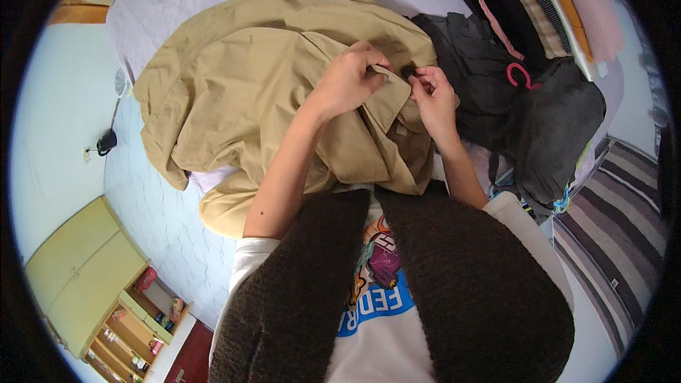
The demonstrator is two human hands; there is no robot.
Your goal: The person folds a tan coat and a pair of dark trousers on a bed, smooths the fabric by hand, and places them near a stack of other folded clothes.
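Note:
A large khaki cotton garment (239,80), perhaps a coat, lies spread over a pale lilac bed sheet (159,5) and hangs toward my lap. My left hand (354,77) pinches the edge of a pointed khaki flap (388,98), which looks like a collar or lapel. Close to its right, my right hand (433,96) has thumb and fingers together at the flap's tip, beside a small dark fuzzy piece (408,71). Whether that piece is attached to the cloth cannot be told. The fingertips of both hands are partly hidden by the folds.
Dark grey clothing (473,69) lies against the khaki garment's right side, with a pink hanger hook (518,77) on it. Further right are folded or hung clothes (553,5) and a striped textile (612,223). An open-shelved cabinet (125,324) stands at lower left.

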